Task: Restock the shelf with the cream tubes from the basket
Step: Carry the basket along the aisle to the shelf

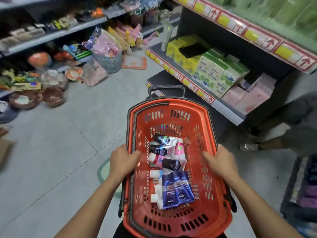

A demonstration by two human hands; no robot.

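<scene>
Blue, pink, seemingly white cream tubes (169,170)

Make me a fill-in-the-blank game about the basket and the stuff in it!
1. The basket is the colour ____.
2. The left hand and right hand each grip a ____ of the basket.
3. The three blue tubes lie ____ the basket.
4. The yellow and green boxes stand on a ____.

Missing words: red; side; inside; shelf
</scene>
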